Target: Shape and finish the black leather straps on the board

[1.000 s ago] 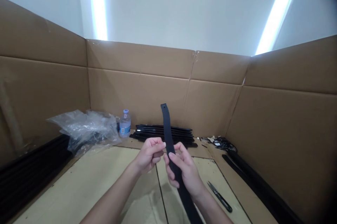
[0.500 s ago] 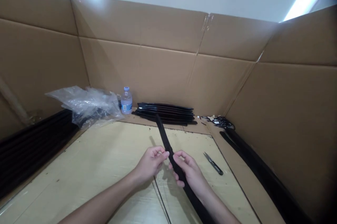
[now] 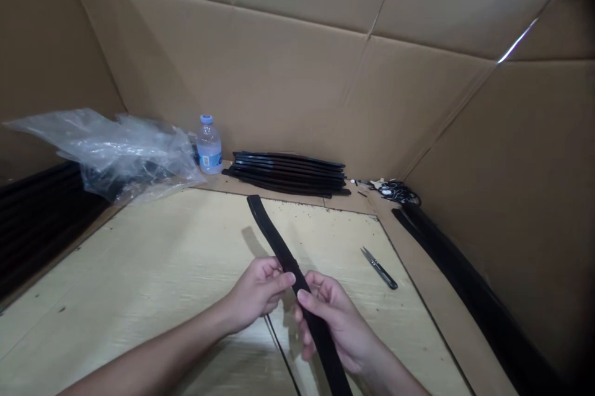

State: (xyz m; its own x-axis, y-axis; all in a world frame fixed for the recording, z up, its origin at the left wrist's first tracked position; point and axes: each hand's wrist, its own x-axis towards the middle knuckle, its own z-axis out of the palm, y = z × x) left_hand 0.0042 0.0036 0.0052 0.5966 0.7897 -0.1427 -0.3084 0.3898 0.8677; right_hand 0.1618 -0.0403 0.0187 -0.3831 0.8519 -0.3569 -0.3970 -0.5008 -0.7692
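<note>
A long, flat black strip point(image 3: 269, 228) slants across the middle of the view, its far end above the tabletop and its near end out of frame at the bottom. My left hand point(image 3: 260, 290) pinches its left edge, thumb on top. From under that hand a thin dark cord point(image 3: 281, 346) runs down to the bottom edge; how it is held is hidden. My right hand point(image 3: 330, 315) grips the strip slightly nearer to me, thumb on top and fingers wrapped beneath. A small bump shows on the strip's right edge just beyond my hands.
Thread snips point(image 3: 379, 269) lie to the right on the pale board point(image 3: 153, 259). Stacked black strips point(image 3: 288, 174), a water bottle point(image 3: 209, 147) and clear plastic bags point(image 3: 134, 148) stand at the back. Long black strips point(image 3: 460, 284) line the right side. Cardboard walls point(image 3: 260, 67) enclose the table.
The view has tilted down. The strip has turned so its broad face shows more, and its far end has swung left. Both hands still hold it.
</note>
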